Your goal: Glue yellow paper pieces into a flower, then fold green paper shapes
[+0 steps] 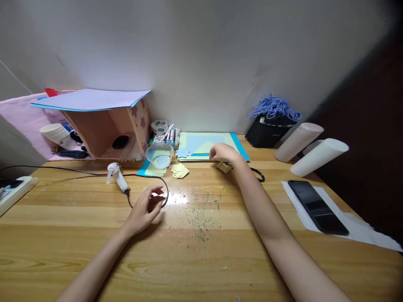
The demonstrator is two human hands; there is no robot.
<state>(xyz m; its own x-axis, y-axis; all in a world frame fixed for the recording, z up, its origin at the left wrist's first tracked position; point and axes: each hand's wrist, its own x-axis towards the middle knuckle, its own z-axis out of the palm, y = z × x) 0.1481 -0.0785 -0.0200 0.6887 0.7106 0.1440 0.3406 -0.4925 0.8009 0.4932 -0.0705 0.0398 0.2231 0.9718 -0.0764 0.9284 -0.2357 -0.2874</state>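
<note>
My left hand (146, 211) rests low over the wooden table, its fingers loosely bent and apart, with nothing seen in them. A black cable runs behind its fingertips, leading to a white glue gun (118, 178) at its upper left. Farther off, my right hand (225, 152) is at the front edge of the stacked coloured paper sheets (208, 141). Its fingers curl downward, and whatever they may hold is hidden. Under its wrist lie yellow paper pieces (223, 167) and a black loop handle (258, 174). More yellow paper pieces (180, 170) lie left of them.
A clear plastic bowl (160, 156) holds pale blue bits. Behind it are markers (170, 135) and tape. A pink box (103, 134) with a lilac paper top stands left. On the right are a black holder (267, 132) with blue yarn, two rolls (319, 157) and a phone (317, 207).
</note>
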